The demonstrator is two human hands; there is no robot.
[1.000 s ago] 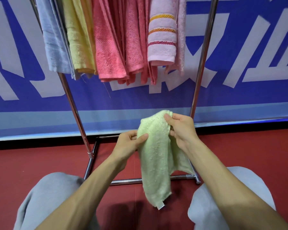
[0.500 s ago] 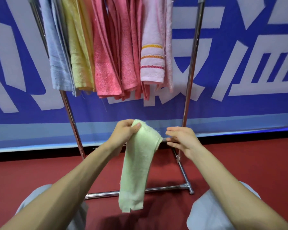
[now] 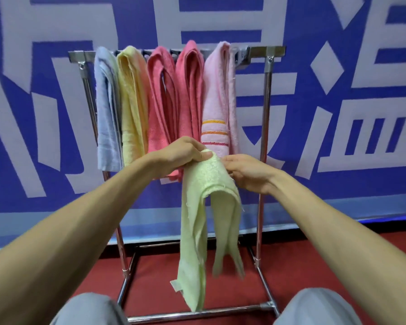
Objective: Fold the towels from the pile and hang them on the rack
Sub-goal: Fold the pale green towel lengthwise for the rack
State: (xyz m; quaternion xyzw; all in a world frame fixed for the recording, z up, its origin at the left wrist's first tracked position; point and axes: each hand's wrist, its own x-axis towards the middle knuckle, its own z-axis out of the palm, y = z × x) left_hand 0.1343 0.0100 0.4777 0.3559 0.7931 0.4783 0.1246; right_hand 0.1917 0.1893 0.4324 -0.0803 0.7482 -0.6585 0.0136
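A folded pale green towel hangs in front of the metal rack, its loose ends dangling near the rack's bottom bar. My left hand grips its top fold from the left. My right hand pinches the same fold at its right edge. Across the rack's top bar hang a light blue towel, a yellow towel, two coral pink towels and a pale pink towel with orange and red stripes. A bare stretch of bar shows to the right of the pale pink towel.
Behind the rack stands a blue banner with large white characters. The floor is red. My two knees in grey trousers flank the rack's base at the bottom of the view.
The towel has risen from knee level to the height of the hung towels' lower ends. My right hand has taken hold of its top fold again. The view has tilted up, showing the rack's top bar.
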